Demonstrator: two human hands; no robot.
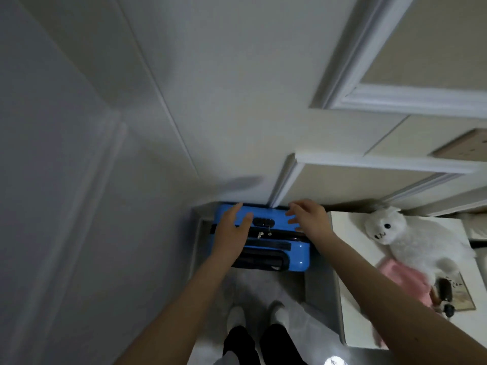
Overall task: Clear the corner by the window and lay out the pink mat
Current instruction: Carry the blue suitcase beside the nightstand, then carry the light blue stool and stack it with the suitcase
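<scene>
A blue hard-shell suitcase [297, 251] stands upright in the corner, seen from above, with its black handle and lock on top. My left hand [233, 229] hovers over its left top, fingers spread, holding nothing. Over the right top edge, near the wall, my right hand [309, 216] is also spread with nothing in it. Whether either palm touches the case I cannot tell. No pink mat is recognisable; a pink fabric [403, 281] lies on the white surface at right.
A white bedside surface [355, 299] sits right of the suitcase, bearing a white plush alpaca [411, 233] and a small framed card [463, 293]. Walls close in on the left and behind. My white-slippered feet [255, 316] stand on the narrow floor strip.
</scene>
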